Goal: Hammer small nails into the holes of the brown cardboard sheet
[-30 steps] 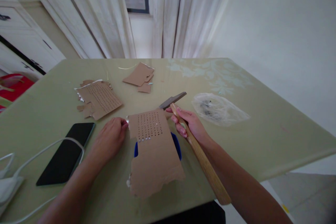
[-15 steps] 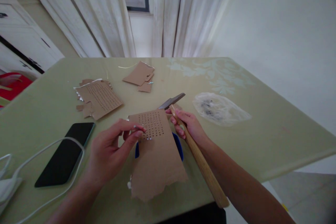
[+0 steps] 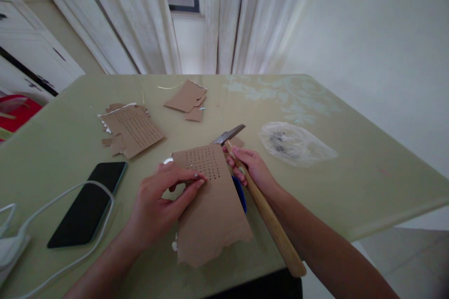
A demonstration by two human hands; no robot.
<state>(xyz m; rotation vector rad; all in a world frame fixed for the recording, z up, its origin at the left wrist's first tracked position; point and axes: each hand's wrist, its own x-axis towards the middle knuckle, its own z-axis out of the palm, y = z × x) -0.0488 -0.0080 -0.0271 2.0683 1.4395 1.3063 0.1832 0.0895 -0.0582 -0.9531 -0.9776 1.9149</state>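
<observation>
Left hand (image 3: 157,202) pinching at fingertips (image 3: 198,183); right hand (image 3: 256,166) curled closed; forearms (image 3: 315,236) angled inward.

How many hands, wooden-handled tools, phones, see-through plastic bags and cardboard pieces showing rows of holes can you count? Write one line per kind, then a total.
Hands: 2 (left hand, right hand)
Wooden-handled tool: 1
Phone: 1
See-through plastic bag: 1
Cardboard showing rows of holes: 2 (near piece, far-left piece)
Total: 7
</observation>
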